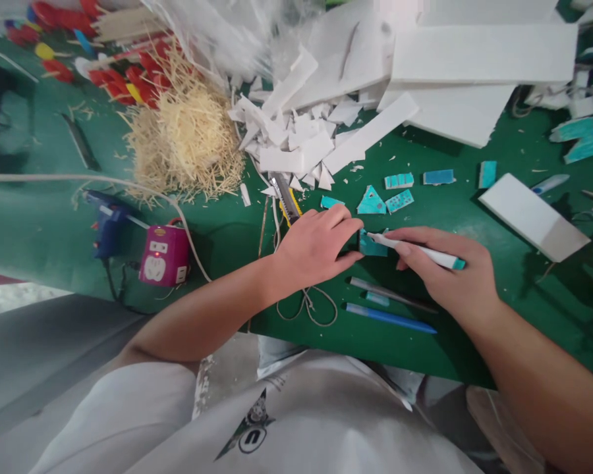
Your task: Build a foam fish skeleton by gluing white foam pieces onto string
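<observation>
My right hand (pixel 454 266) grips a white marker pen (pixel 432 253) with a teal end, its tip touching a small teal-coloured foam piece (pixel 374 246). With thumb and fingers, my left hand (pixel 319 247) pinches that piece at its left edge, against the green table. Just beyond lie a teal triangle (pixel 371 201) with dark dots, a dotted teal piece (pixel 400 201) and a striped one (pixel 398 181). A yellow utility knife (pixel 287 201) lies partly behind my left hand. Nearer my body are a blue pen (pixel 391 318) and a grey pen-like stick (pixel 393 294).
White foam scraps (pixel 301 138) and larger foam sheets (pixel 479 56) pile up at the back. Left of them lies a heap of straw-like shavings (pixel 190 141). A blue glue gun (pixel 107 224) and magenta power socket (pixel 164 255) stand left, with a white cable (pixel 128 182) crossing. A white block (pixel 534 216) lies right.
</observation>
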{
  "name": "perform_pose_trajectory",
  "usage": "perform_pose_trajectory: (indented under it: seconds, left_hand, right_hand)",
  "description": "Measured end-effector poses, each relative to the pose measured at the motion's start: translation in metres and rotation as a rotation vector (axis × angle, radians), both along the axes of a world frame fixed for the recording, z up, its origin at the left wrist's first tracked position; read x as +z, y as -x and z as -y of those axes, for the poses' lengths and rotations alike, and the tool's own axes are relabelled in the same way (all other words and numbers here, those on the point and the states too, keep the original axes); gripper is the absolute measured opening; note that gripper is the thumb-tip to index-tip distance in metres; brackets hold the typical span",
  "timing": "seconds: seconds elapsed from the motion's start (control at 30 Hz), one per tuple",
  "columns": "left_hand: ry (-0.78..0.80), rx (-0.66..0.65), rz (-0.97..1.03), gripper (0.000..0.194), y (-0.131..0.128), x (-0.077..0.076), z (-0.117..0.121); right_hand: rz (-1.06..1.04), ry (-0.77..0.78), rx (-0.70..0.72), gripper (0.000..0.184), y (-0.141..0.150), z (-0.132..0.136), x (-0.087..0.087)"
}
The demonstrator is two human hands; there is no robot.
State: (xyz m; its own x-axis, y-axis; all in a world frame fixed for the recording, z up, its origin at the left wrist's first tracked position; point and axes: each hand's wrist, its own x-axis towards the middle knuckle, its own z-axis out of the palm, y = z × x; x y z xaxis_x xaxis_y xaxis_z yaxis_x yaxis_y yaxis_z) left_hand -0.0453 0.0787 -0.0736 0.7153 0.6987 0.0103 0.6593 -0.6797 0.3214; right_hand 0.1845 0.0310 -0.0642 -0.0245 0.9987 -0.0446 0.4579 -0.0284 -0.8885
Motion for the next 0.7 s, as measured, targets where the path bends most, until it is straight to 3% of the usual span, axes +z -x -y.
perform_pose_trajectory:
  seconds: [0.57, 0.7]
  left_hand:
    - [0.02, -0.001, -0.016, 0.034, -0.0003, -0.0011, -0.0009]
    - [0.015, 0.004, -0.01, 0.037, 0.0001, -0.002, -0.0003]
  right_hand:
    - [-0.031, 0.018, -0.011, 0.011, 0.0017, -0.0001, 0.0005]
    - [-0.079, 0.049, -0.074, 0.007, -0.0005, 0.0031, -0.0035]
